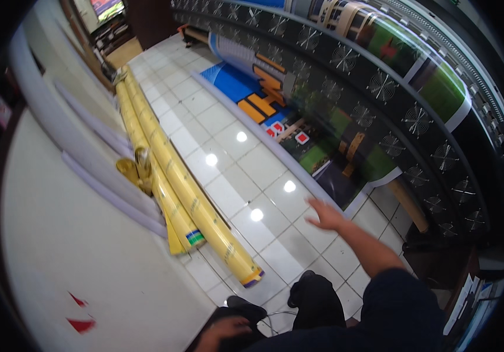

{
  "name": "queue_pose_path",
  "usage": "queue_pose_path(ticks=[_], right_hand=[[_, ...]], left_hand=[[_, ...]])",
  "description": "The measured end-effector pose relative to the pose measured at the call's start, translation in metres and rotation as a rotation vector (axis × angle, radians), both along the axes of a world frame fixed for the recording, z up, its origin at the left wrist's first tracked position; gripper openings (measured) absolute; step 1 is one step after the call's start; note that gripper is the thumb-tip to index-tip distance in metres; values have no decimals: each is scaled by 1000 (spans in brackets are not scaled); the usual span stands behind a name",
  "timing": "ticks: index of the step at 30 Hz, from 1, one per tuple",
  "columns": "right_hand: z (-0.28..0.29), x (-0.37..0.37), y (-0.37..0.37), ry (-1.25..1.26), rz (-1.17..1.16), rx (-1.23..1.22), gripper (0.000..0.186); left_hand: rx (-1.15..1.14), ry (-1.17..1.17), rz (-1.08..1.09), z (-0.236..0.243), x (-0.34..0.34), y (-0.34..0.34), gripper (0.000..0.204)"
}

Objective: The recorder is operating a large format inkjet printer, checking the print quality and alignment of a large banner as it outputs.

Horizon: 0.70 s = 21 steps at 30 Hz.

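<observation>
My right hand point(326, 215) reaches out over the tiled floor with its fingers spread and nothing in them. Just beyond it is the lower end of a large printed sheet point(322, 167), which hangs from a wide-format printer point(375, 82) and shows blue, orange and green areas. Low by my dark trousers is my left hand point(231, 328); blur hides how its fingers are set. Two long rolls in yellow wrapping, a nearer roll point(217, 234) and another roll point(167, 199), lie side by side on the floor to the left.
White tiles point(246, 170) form the walkway between the yellow rolls and the printer. A pale panel point(105, 246) with red marks fills the left side. Crumpled yellow wrapping point(137, 173) lies against the rolls. A cardboard tube point(407, 205) juts out beneath the printer. My shoes point(246, 306) stand on the tiles.
</observation>
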State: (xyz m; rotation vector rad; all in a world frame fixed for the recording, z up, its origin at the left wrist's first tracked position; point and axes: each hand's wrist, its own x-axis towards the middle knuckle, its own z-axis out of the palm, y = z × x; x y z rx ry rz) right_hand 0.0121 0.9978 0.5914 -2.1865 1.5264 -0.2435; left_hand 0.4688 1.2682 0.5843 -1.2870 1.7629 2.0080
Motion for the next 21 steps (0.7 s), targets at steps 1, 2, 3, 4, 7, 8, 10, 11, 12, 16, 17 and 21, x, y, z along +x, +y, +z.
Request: queue_pose_path(ticks=[1, 2, 3, 4, 7, 8, 10, 11, 12, 16, 17, 21], right_hand=[[-10, -12, 33, -31, -60, 117, 68], [-3, -12, 70, -75, -83, 162, 67], [4, -21, 114, -74, -155, 197, 67], [22, -19, 149, -93, -370, 294, 63], [5, -35, 190, -144, -614, 433, 64], [19, -37, 170, -100, -637, 514, 66], [-11, -58, 90, -101, -621, 573, 68], [-40, -69, 45, -90, -630, 628, 71], [-84, -94, 2, -9, -576, 679, 75], [-66, -87, -279, -146, -609, 405, 62], [-50, -76, -326, -168, -579, 380, 58], [-92, -44, -405, -206, -615, 374, 59]], left_hand=[[-57, 115, 48, 20, 0, 14, 37], [-108, 220, 110, 46, 7, 22, 36], [-105, 210, 84, 71, 15, 0, 36], [-99, 114, 83, 92, 22, -29, 36], [-120, -154, 106, 116, 8, -157, 34], [-113, -248, 135, 120, 0, -189, 34], [-88, -443, 210, 123, -13, -251, 33], [-70, -537, 238, 116, -19, -282, 33], [6, -509, -78, 82, -7, -329, 29], [6, -500, -58, 137, -11, -452, 30], [-11, -475, -71, 143, -8, -484, 30], [-63, -346, -119, 172, 1, -655, 31]])
